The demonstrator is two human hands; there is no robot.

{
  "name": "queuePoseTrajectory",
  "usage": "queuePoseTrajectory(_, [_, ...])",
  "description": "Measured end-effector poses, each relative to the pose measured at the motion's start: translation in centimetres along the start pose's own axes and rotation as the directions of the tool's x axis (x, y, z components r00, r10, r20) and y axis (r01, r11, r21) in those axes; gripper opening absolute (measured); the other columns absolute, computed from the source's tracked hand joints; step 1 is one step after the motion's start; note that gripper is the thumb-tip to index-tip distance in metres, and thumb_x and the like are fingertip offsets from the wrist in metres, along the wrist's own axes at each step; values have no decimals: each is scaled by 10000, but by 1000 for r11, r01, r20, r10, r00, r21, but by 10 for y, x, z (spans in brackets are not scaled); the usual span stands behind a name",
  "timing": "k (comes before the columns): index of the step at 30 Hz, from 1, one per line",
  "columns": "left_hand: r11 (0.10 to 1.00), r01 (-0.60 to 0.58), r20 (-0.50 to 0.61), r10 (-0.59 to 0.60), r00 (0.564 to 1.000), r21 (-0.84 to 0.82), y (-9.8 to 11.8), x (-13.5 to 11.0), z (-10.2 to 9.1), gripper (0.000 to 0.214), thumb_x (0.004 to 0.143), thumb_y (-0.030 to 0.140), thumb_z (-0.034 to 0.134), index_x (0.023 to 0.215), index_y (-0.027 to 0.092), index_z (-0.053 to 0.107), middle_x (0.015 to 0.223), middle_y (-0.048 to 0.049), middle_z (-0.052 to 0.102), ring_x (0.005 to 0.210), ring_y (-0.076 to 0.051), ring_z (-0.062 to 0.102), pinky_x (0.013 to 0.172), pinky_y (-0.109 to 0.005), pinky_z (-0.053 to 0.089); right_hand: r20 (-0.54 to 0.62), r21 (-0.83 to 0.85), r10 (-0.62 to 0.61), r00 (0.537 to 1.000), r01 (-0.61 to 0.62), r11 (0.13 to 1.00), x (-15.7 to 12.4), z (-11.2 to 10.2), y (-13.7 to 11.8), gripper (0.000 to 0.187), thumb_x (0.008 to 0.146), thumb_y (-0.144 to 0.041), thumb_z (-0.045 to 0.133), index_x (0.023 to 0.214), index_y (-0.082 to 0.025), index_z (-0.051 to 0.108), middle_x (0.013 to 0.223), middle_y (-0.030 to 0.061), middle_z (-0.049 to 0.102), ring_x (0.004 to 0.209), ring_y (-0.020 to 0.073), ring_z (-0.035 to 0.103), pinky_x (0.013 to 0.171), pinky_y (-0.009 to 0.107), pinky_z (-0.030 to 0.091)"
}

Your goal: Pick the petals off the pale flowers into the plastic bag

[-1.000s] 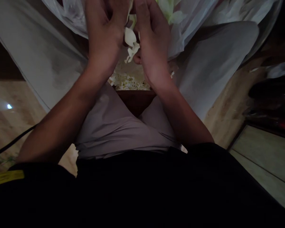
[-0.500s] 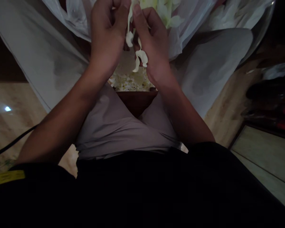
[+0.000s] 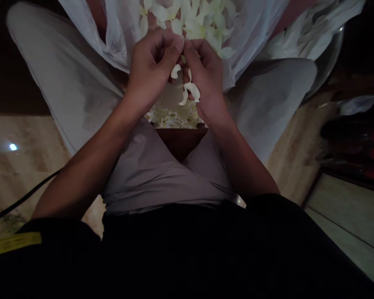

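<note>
Between knees [image 3: 302, 74], both hands [image 3: 152, 66] pinch white flowers [image 3: 192, 90], thumb tips [image 3: 178, 43] nearly touching, forearms [image 3: 93, 162] slanting inward.

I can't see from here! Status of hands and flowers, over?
Left hand, right hand: close together, pinching white blossoms. Pinched ends hidden. More flowers in plastic bag beyond, nothing visibly blocking.

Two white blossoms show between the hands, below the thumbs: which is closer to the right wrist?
The lower blossom, overlapping the edge of the right hand; the upper blossom shows beside the left hand.
</note>
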State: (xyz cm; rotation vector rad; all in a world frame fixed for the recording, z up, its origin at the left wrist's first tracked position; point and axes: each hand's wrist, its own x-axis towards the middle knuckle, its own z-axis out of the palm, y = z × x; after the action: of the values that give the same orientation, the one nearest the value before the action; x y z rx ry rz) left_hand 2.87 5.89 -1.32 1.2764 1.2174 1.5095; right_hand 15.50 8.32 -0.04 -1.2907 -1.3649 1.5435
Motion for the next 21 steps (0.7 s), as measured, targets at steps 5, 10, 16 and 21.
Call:
queuePoseTrajectory(5, [992,-38,64,31,997,117,6,-3,-6,258,937,387,653,1065,187,754,814,-6,727,690,-102,678,533,-192,540,4,104,-115,993,114,988,7,-6,9,246,841,-579,638,748,-358,584,748,-34,636,754,211,586,631,345,472])
queuePoseTrajectory(10, [981,-14,26,9,1000,196,3,-3,-9,210,892,454,690,1024,321,786,811,8,737,630,-123,637,483,-225,551,22,72,-151,988,149,986,7,-6,11,319,873,-625,593,778,-321,585,717,-27,618,769,196,565,656,339,469])
queuePoseTrajectory(16, [978,12,4,-13,1000,207,6,-4,-5,183,883,438,701,962,300,791,741,14,689,565,-105,561,449,-217,539,32,16,-98,995,98,995,1,-7,4,335,847,-661,591,734,-346,567,731,2,642,803,261,599,639,384,478])
queuePoseTrajectory(21, [993,55,-47,-50,998,101,3,-5,-5,205,848,455,745,961,285,762,723,26,676,545,-93,554,418,-202,516,108,65,-208,972,202,977,3,-9,4,322,899,-609,599,810,-299,577,767,-31,621,798,185,568,744,357,494])
